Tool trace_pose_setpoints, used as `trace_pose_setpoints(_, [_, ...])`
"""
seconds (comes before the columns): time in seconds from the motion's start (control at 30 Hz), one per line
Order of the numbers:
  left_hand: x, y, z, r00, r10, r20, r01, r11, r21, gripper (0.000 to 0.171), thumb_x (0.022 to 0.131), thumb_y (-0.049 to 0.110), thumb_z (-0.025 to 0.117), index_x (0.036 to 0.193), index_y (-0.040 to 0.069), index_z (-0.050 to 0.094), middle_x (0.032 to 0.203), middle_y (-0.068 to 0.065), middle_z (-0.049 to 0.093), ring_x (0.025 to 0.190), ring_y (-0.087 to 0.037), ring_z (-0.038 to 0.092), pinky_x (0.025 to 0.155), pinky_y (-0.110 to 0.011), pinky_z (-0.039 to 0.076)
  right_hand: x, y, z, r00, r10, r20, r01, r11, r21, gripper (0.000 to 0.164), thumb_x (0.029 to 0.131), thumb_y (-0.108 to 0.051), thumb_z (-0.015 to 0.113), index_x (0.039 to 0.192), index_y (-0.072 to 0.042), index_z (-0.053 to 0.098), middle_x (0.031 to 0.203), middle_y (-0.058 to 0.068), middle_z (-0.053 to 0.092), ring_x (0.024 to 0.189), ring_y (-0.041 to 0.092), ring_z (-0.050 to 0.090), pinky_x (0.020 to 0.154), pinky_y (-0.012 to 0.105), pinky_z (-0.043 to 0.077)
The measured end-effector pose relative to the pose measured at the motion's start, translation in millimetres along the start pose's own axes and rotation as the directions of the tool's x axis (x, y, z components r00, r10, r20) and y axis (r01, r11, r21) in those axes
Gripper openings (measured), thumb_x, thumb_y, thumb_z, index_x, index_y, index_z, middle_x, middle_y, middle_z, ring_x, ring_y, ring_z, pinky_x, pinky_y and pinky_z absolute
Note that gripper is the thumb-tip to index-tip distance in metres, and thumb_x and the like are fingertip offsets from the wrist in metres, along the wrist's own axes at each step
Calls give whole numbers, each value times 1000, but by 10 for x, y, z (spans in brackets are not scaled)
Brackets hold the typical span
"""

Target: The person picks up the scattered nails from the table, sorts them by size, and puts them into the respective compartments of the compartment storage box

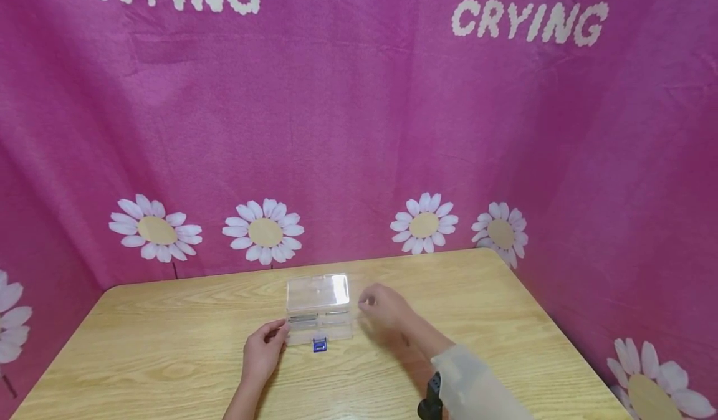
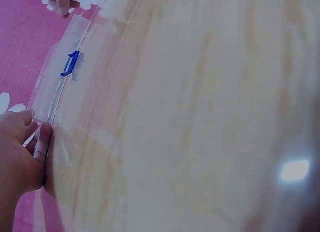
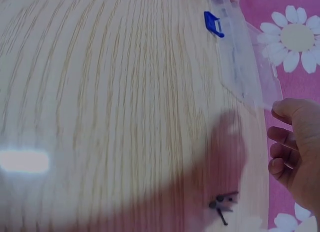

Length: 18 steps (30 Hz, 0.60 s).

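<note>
An open clear plastic case (image 1: 294, 336) with a blue latch (image 1: 320, 344) lies on the table, its lid (image 1: 314, 293) raised at the back. Inside, slim metallic pieces (image 1: 303, 317) lie in compartments; their kind is unclear. My left hand (image 1: 262, 353) grips the case's left end between thumb and fingers, also plain in the left wrist view. Beside the right end hovers my right hand (image 1: 387, 308), slightly blurred, fingers loosely curled. In the right wrist view, a gap shows between thumb and forefinger, with nothing distinguishable held; the thumb overlaps the lid's corner.
Several small dark pieces (image 3: 222, 204) lie on the wooden table (image 1: 185, 326), in the shadow of my right arm. A pink flowered cloth (image 1: 348, 127) hangs behind the table and along its sides.
</note>
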<state>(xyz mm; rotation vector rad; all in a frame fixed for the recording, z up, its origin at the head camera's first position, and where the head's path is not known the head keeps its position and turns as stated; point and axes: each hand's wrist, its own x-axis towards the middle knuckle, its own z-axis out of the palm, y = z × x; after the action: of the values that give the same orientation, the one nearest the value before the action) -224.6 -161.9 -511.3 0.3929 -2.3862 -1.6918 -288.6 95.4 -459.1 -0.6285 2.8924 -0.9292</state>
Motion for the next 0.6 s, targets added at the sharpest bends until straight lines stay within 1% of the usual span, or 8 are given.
trace_pose_setpoints(0.03, [0, -1, 1, 1000, -1, 0, 1, 1000, -1, 31, 90, 19, 61, 113, -3, 64, 87, -8, 66, 66, -7, 57, 57, -15, 50, 1, 20, -8, 1000, -7, -3, 7, 1000, -10, 15, 90, -21, 58, 94, -11, 67, 94, 3, 62, 85, 16, 55, 75, 34, 49])
trace_pose_setpoints(0.13, [-4, 0, 4, 1000, -3, 1, 3, 1000, 0, 31, 90, 19, 61, 113, -3, 64, 87, -9, 66, 67, -7, 57, 57, -15, 50, -14, 83, -30, 1000, 4, 3, -4, 1000, -25, 15, 89, -22, 58, 92, -11, 68, 92, 2, 61, 83, 15, 53, 72, 33, 48])
trace_pose_setpoints(0.3, [-7, 8, 2, 1000, 1, 3, -1, 1000, 2, 31, 90, 19, 61, 113, -3, 64, 87, -9, 66, 67, -7, 57, 58, -15, 50, -58, 189, -51, 1000, 17, -4, -17, 999, -37, 14, 89, -22, 59, 93, -11, 68, 91, 2, 61, 81, 14, 53, 70, 31, 48])
trace_pose_setpoints(0.53, [-5, 7, -4, 1000, 11, 1, -11, 1000, 15, 31, 90, 18, 61, 113, -3, 64, 86, -8, 66, 66, -6, 57, 57, -15, 50, -142, 270, -109, 999, 38, -27, -39, 999, -28, 13, 88, -21, 60, 92, -11, 68, 88, 2, 60, 79, 14, 53, 69, 31, 48])
trace_pose_setpoints(0.6, [-7, 8, -5, 1000, 11, 1, -11, 1000, 17, 31, 90, 18, 61, 113, -3, 64, 85, -8, 66, 66, -7, 57, 57, -15, 49, -168, 286, -129, 999, 31, -35, -32, 999, -23, 12, 88, -19, 61, 92, -10, 68, 88, 3, 60, 78, 14, 53, 69, 33, 48])
